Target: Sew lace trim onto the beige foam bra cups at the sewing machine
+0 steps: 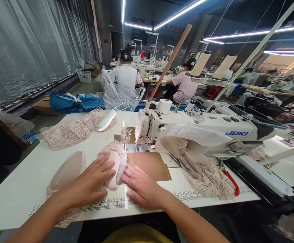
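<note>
Item: left forearm. Comes in from the near left corner and angles toward the middle of the tabletop (22,189).

Item: left hand (93,184). Palm down, fingers stretched out and loosely together, not closed round anything. The fingertips press on the left side of a padded cup (113,170).

Item: right forearm. Comes in from the near right and points left and away.

Item: right hand (141,187). Flat and wide, fingers spread, palm on the tabletop. The fingertips meet the near right edge of the padded cup. Nothing is gripped.

Item: padded cup. Pale pink and trimmed with lace. It lies between the two hands, just near of the needle area and partly over a brown sheet (150,165).

Item: sewing machine (192,130). White, JUKI mark on its arm, standing at the far right of the hands.

Item: second cup (67,172). Same pale tone, lying left of the left hand at the wrist.

Item: lace pieces (65,133). Spread on the far left of the tabletop.

Item: lace heap (205,172). Bunched under the machine's arm, right of the right hand.

Item: red-handled snips (232,182). Just beside the heap, at its right.

Item: printed ruler (111,203). Runs along the near edge, under both wrists.

Item: lamp head (106,120). White, on a gooseneck, over the far tabletop.

Item: two seated people (126,76). Far side of the room, backs turned, at other machines.
</note>
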A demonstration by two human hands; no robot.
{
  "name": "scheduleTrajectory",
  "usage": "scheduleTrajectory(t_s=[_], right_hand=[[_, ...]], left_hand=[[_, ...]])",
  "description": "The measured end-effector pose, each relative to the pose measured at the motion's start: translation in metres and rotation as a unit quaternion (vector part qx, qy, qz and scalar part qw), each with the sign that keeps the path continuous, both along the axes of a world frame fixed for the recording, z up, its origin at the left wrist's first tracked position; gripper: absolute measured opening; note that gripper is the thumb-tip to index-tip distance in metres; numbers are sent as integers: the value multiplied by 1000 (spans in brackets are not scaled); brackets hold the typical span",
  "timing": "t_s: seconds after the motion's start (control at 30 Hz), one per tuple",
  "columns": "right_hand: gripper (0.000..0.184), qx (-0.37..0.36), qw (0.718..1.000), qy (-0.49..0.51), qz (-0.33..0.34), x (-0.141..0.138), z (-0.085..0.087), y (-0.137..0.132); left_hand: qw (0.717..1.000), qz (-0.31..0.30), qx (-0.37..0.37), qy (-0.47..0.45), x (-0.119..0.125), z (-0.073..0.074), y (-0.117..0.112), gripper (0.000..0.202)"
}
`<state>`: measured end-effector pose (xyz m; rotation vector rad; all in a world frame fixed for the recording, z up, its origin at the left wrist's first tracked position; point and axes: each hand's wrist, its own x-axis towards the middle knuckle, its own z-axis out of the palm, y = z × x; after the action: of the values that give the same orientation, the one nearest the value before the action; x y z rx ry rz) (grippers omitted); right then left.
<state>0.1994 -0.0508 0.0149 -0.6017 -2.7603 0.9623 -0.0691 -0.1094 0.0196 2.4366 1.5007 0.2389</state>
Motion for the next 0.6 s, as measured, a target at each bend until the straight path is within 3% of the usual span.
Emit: scheduleTrajectory(t_s=[0.03,0.1,0.17,0.27,0.33,0.47,0.53,0.6], right_hand=[[39,-51,997,26,44,1,1,-5],[33,-148,985,82,39,5,3,-11],[33,-171,971,158,-54,8,6,-13],[57,-145,950,235,-143,0,13,-13],[63,-207,940,235,-133,-10,19,-14],[35,-371,902,211,-70,-23,24,-20],[35,-386,894,221,-49,-17,22,-23],[37,-384,884,254,-78,1,20,-26]], left_hand=[[1000,-5,9,-12,6,-2,1,44],[998,-6,39,-42,14,0,2,31],[994,-18,52,-91,19,8,1,26],[982,-21,-8,-189,32,20,-7,18],[966,12,-68,-248,45,24,-13,24],[922,96,-98,-361,66,24,-22,37],[913,130,-93,-375,66,26,-26,39],[918,176,-78,-346,54,27,-34,37]])
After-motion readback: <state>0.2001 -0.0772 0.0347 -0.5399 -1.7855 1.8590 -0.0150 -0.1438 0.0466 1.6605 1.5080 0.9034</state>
